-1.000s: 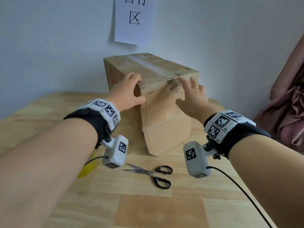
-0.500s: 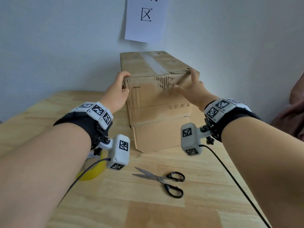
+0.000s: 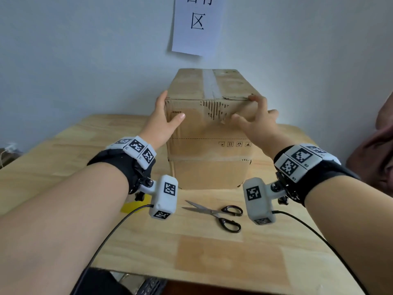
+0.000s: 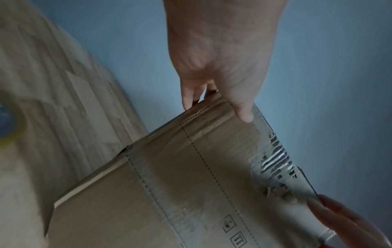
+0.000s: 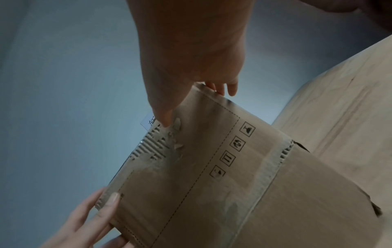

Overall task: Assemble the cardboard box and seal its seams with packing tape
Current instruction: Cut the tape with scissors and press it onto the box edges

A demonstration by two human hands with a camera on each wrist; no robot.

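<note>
A pale wooden counter [image 3: 63, 158] stands against the wall. On it, a cardboard box [image 3: 210, 167] stands upright toward twelve o'clock, black-handled scissors [image 3: 214, 212] lie just in front of the box, and a yellow object [image 3: 129, 206], mostly hidden by a forearm, sits toward nine o'clock of the scissors.

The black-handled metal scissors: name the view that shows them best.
Head view: the black-handled metal scissors lie whole, blades parted, on the wooden table in front of the brown cardboard box. Neither wrist view shows them.
</note>
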